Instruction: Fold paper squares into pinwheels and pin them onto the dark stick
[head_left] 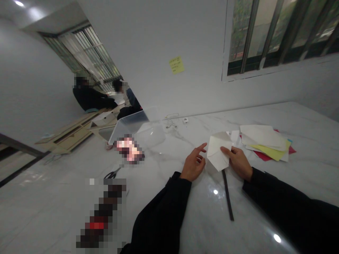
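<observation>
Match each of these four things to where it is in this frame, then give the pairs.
Things:
1. folded white paper
2. black strip
3. scissors
4. yellow sticky note

Places:
A. on the wall
B. on the white marble table, beneath the paper
C. between the left hand and right hand
D. on the table, left of both hands

Pairs: 1-C, 2-B, 3-D, 4-A

White walls [148, 42] carry a yellow sticky note [176, 65] and a barred window [275, 31] above the marble counter [304, 116]. Farther off, two seated people [90, 95] sit near a blinded window [84, 46], by what seem to be pale wooden panels [69, 135], under ceiling lights [31, 10]
</observation>
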The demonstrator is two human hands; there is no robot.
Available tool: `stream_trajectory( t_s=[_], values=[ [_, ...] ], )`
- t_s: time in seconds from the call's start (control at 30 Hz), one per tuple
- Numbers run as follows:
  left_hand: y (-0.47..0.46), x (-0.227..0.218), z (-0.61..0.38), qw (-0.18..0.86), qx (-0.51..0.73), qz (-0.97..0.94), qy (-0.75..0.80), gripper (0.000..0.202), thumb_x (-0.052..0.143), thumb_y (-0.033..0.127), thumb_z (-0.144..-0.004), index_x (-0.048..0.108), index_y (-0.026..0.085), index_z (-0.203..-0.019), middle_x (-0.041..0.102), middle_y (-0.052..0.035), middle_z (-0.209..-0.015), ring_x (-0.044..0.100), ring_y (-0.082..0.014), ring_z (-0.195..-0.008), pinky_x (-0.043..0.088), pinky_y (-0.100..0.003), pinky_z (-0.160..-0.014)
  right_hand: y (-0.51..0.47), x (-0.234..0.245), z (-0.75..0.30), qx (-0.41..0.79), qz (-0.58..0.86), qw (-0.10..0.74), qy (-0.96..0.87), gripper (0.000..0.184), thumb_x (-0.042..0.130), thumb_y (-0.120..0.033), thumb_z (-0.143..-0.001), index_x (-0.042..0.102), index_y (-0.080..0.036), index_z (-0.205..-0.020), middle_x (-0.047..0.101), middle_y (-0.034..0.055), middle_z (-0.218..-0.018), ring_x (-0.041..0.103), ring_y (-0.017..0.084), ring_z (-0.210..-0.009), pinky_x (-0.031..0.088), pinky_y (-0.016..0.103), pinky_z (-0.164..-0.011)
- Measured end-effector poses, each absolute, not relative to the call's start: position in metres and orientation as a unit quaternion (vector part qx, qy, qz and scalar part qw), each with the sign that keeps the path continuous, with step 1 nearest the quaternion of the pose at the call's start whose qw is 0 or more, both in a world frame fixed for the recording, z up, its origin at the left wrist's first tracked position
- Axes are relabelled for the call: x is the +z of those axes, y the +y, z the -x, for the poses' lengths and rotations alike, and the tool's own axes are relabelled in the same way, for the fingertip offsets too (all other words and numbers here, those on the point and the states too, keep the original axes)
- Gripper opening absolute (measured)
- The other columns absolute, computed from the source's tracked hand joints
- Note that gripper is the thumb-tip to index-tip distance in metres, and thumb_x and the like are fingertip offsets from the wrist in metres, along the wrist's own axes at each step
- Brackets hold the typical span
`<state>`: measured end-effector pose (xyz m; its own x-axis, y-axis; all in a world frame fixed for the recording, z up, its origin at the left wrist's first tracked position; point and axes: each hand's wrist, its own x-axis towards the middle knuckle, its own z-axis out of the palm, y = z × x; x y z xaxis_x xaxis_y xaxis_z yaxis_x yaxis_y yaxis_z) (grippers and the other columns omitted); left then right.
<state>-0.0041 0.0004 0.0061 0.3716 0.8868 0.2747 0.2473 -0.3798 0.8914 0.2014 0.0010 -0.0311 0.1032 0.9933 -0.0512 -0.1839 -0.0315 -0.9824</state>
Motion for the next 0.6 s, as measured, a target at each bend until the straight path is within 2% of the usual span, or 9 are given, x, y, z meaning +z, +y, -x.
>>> stream_trajectory(
  t_s=[0.07,0.17,0.27,0.37,0.43,0.5,0.6],
  values=[
    [-0.004,0.010,0.004,0.345,0.388,-0.778,0.354,0.060,0.065,0.022,-0.079,0.050,0.031,-0.136,0.055,-0.0063,-0.124,0.059,-0.0142,-0.091,0.051,-0.026,-0.074,0.002,-0.031,-0.201,0.528,0.484,0.567,-0.406,0.043,0.070,-0.051,-0.076,0.071,-0.014,-0.097,0.075,0.0098,-0.091,0.069,0.024,-0.075,0.053,0.032,-0.064],
    [-0.010,0.012,-0.003,0.317,0.390,-0.799,0.329,0.040,0.072,0.026,-0.076,0.066,0.026,-0.116,0.055,-0.0071,-0.122,0.057,-0.0199,-0.105,0.051,-0.031,-0.085,0.000,-0.027,-0.201,0.521,0.483,0.542,-0.448,0.042,0.071,-0.050,-0.076,0.072,-0.013,-0.096,0.075,0.0096,-0.091,0.068,0.023,-0.076,0.052,0.031,-0.064],
    [-0.014,0.009,-0.010,0.317,0.420,-0.775,0.349,0.019,0.070,0.032,-0.080,0.071,0.022,-0.096,0.060,-0.0072,-0.111,0.059,-0.0203,-0.102,0.049,-0.033,-0.089,-0.002,-0.022,-0.202,0.517,0.473,0.508,-0.502,0.040,0.072,-0.049,-0.076,0.072,-0.013,-0.093,0.075,0.0081,-0.088,0.066,0.021,-0.074,0.050,0.029,-0.064],
    [-0.015,0.006,-0.014,0.344,0.448,-0.728,0.389,0.017,0.067,0.034,-0.082,0.071,0.019,-0.090,0.063,-0.0069,-0.102,0.061,-0.0199,-0.097,0.049,-0.033,-0.087,-0.003,-0.021,-0.202,0.523,0.461,0.480,-0.532,0.039,0.072,-0.050,-0.075,0.072,-0.013,-0.089,0.075,0.0070,-0.085,0.066,0.021,-0.072,0.050,0.029,-0.064],
    [-0.016,0.004,-0.016,0.381,0.455,-0.692,0.412,0.019,0.066,0.034,-0.083,0.070,0.019,-0.092,0.064,-0.0065,-0.100,0.062,-0.0194,-0.094,0.050,-0.032,-0.083,-0.004,-0.021,-0.202,0.526,0.455,0.466,-0.546,0.039,0.071,-0.050,-0.075,0.073,-0.014,-0.088,0.075,0.0072,-0.086,0.067,0.023,-0.074,0.051,0.031,-0.066],
    [-0.016,0.003,-0.017,0.427,0.464,-0.654,0.418,0.028,0.066,0.033,-0.082,0.066,0.020,-0.106,0.066,-0.0063,-0.103,0.063,-0.0184,-0.089,0.052,-0.030,-0.078,-0.004,-0.020,-0.202,0.525,0.453,0.456,-0.557,0.040,0.071,-0.051,-0.075,0.073,-0.014,-0.088,0.075,0.0077,-0.087,0.067,0.024,-0.076,0.052,0.032,-0.067],
    [-0.015,0.003,-0.018,0.481,0.491,-0.600,0.409,0.060,0.071,0.030,-0.078,0.048,0.024,-0.133,0.066,-0.0067,-0.105,0.065,-0.0185,-0.087,0.053,-0.028,-0.074,-0.005,-0.018,-0.201,0.526,0.448,0.445,-0.569,0.041,0.070,-0.051,-0.076,0.072,-0.013,-0.089,0.075,0.0086,-0.087,0.068,0.025,-0.076,0.052,0.033,-0.067]
  ],
)
